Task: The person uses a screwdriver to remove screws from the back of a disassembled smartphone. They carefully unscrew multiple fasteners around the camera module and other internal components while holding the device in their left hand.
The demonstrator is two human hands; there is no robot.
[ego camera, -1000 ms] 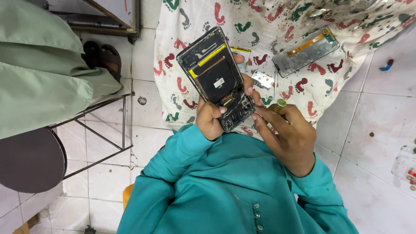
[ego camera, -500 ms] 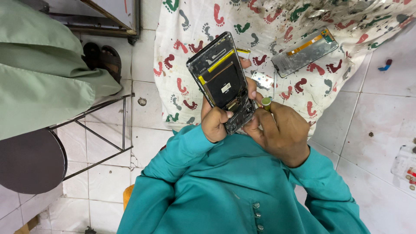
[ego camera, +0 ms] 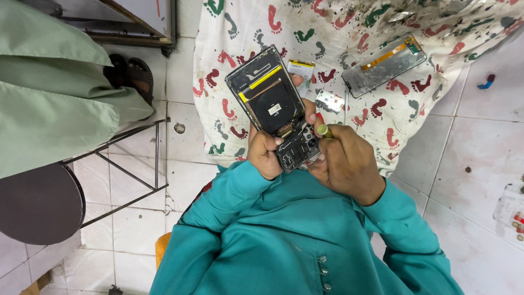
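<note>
At frame centre, the left hand (ego camera: 266, 153) has its grip closed around a flat, opened phone (ego camera: 273, 106) with dark glossy innards; the right hand (ego camera: 344, 161) pinches a slim yellow-green tool (ego camera: 323, 130) against it, above footprint-patterned cloth (ego camera: 349, 33).

A white tiled floor (ego camera: 480, 164) carries everything here. Spread over it lies a white cloth (ego camera: 349, 33) printed with red and green footprints and speckled with stains. On the cloth rest a phone screen panel (ego camera: 385, 65), a small yellow-topped battery (ego camera: 301, 70) and a little metal plate (ego camera: 329, 101). A blue scrap (ego camera: 486, 83) lies on the bare tiles beside the cloth.
</note>
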